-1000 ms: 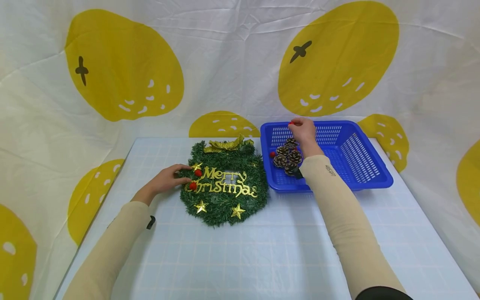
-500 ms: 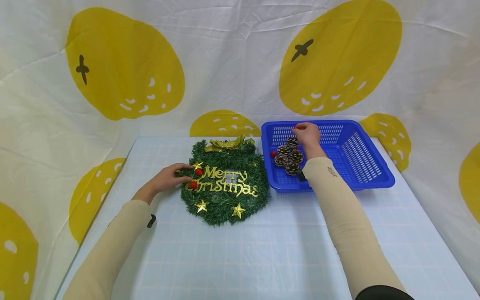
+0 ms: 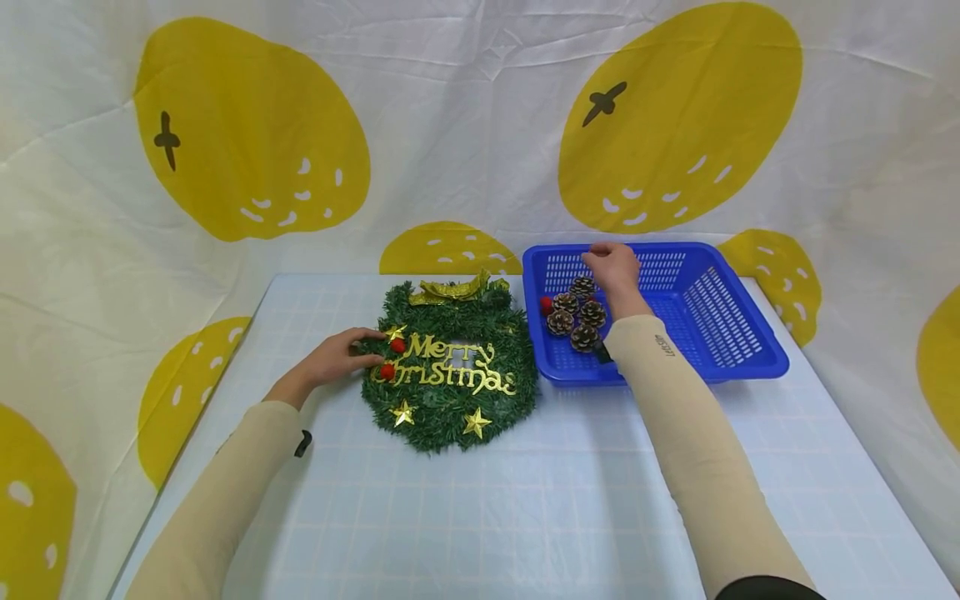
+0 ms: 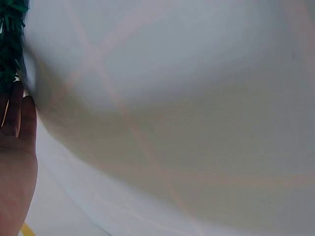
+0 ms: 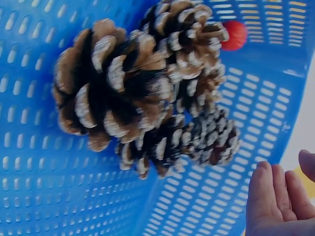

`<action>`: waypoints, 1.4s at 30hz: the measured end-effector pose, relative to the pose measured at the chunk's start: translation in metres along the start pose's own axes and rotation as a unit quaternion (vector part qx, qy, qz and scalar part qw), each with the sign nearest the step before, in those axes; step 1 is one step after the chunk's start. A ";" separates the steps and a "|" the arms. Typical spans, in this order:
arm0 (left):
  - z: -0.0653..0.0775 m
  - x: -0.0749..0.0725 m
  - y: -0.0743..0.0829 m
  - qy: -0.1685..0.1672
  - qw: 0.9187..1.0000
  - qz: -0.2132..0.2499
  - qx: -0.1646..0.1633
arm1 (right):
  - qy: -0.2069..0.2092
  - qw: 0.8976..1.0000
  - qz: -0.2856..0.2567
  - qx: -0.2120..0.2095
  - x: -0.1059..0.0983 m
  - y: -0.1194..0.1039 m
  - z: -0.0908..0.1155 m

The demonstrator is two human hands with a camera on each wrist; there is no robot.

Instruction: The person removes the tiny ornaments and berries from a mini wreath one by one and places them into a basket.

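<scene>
My left hand [image 3: 335, 357] rests at the left side of a green Christmas wreath [image 3: 442, 425], fingers extended along its edge. Close to these fingertips sit two red balls, the upper ball [image 3: 397, 343] and the lower ball [image 3: 387, 372], beside the gold "Merry Christmas" lettering [image 3: 459, 377]. My right hand [image 3: 615, 268] hovers over the back of a blue plastic basket [image 3: 750, 358]. In the right wrist view its fingers [image 5: 263, 189] are fairly straight, the thumb apart, with nothing showing between them. Below it lie several pine cones [image 5: 110, 86] and a red ball [image 5: 234, 35].
The wreath carries gold stars [image 3: 476, 422] and a gold bow [image 3: 450, 289] at its top. The basket stands right beside it, its rim near the wreath's edge. A pale checked cloth covers the table [image 3: 465, 525]. Behind hangs a white curtain [image 3: 465, 125] with yellow fruit prints.
The red ball at my right fingertips is gone from them, and the red patch at the basket's left side looks bigger. The right hand moved slightly right, then stayed. My left hand kept its place.
</scene>
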State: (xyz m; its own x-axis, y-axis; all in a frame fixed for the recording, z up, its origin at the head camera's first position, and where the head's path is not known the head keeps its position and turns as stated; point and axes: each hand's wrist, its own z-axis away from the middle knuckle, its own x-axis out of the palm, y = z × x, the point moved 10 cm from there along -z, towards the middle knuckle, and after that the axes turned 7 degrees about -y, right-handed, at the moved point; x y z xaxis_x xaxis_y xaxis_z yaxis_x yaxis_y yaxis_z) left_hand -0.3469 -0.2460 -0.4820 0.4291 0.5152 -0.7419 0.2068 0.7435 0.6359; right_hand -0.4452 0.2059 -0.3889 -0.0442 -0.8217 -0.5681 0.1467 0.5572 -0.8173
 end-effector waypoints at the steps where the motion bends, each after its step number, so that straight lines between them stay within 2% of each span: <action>1: 0.000 0.000 0.000 0.000 1.000 -0.002 0.001 | 0.000 1.000 0.003 -0.005 0.000 -0.003 0.000; 8: 0.000 0.000 0.000 0.000 1.000 0.001 0.003 | -0.002 0.999 -0.007 -0.037 0.004 -0.030 0.003; 15: 0.002 0.000 0.002 0.006 1.000 0.000 0.010 | -0.036 0.997 -0.048 -0.055 0.015 -0.068 0.013; 22: 0.001 0.000 0.001 0.003 1.000 -0.004 0.011 | -0.071 0.992 -0.056 -0.086 0.032 -0.108 0.027; 29: -0.001 0.001 -0.004 -0.004 1.000 0.007 -0.006 | -0.101 0.985 -0.062 -0.124 0.055 -0.141 0.045; 36: -0.002 0.002 -0.005 -0.003 1.000 0.013 -0.007 | -0.137 0.977 -0.073 -0.147 0.083 -0.160 0.061; 42: -0.002 0.002 -0.006 -0.003 1.000 0.011 -0.007 | -0.168 0.968 -0.109 -0.150 0.107 -0.164 0.073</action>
State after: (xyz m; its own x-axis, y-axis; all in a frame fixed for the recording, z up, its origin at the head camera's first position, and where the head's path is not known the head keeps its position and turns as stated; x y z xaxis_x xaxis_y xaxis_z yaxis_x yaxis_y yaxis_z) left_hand -0.3486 -0.2485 -0.4876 0.4390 0.5292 -0.7261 0.1852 0.7375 0.6494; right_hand -0.4022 0.0179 -0.3092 0.2904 -0.8881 -0.3563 -0.1262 0.3335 -0.9343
